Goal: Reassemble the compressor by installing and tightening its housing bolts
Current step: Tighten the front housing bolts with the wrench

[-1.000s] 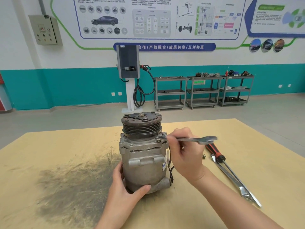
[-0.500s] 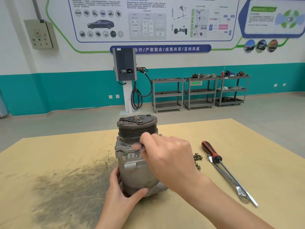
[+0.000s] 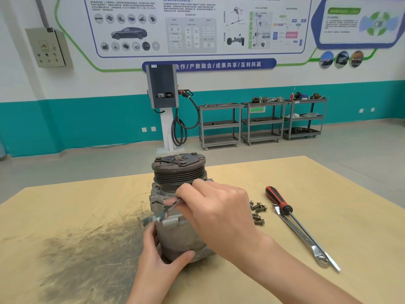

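Note:
The grey metal compressor stands upright on the wooden table, its dark grooved pulley on top. My left hand grips the lower housing from the front, thumb across the base. My right hand holds a small steel wrench in front of the housing's upper flange; the wrench slants down to the left, its free end out past the compressor's left side. The bolt it sits on is hidden behind my hand. Several loose flanged bolts lie just right of the compressor.
A red-and-black screwdriver and a long steel spanner lie together right of the bolts. A dark smudged patch covers the table at the left. Beyond the table are a charging post and grey shelf carts.
My right hand swung the wrench from pointing right, across the front of the compressor, to pointing down-left. My left hand kept its hold on the base.

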Demonstrator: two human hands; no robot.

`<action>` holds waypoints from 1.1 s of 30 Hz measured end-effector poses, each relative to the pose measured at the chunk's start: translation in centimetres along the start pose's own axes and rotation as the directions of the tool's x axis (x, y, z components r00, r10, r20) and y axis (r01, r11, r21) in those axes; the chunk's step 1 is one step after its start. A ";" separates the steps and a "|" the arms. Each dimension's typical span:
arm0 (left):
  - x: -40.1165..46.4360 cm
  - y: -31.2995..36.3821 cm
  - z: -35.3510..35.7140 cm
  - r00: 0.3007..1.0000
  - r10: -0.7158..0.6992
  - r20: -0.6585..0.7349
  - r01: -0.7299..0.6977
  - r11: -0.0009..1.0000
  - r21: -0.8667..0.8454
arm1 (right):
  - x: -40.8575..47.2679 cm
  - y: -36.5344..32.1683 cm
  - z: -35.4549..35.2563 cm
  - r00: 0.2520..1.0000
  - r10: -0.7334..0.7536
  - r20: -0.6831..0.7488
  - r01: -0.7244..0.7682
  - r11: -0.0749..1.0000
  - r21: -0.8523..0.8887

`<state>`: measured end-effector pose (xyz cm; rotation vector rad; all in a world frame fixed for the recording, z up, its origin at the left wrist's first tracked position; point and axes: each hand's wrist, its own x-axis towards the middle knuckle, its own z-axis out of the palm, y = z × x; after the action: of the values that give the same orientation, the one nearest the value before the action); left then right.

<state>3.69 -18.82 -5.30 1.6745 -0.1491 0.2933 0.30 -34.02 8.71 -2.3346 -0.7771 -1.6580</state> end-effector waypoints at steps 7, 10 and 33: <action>0.0 -0.5 -0.2 1.000 0.023 0.015 -0.023 1.000 0.000 | 1.1 0.5 -1.1 0.980 0.198 -0.025 -0.163 0.866 0.474; -0.1 -0.5 -0.2 1.000 0.024 0.019 -0.024 1.000 -0.013 | 1.5 2.7 -1.1 0.874 0.456 0.165 -0.407 0.503 0.763; -0.1 -0.6 -0.3 0.999 0.032 0.016 -0.032 0.999 -0.005 | 0.2 7.2 2.8 0.307 0.481 0.822 -0.680 -0.493 0.542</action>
<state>3.68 -18.46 -5.87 1.6711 -0.1884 0.3038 6.31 -38.84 9.01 -1.1179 -0.0715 0.0036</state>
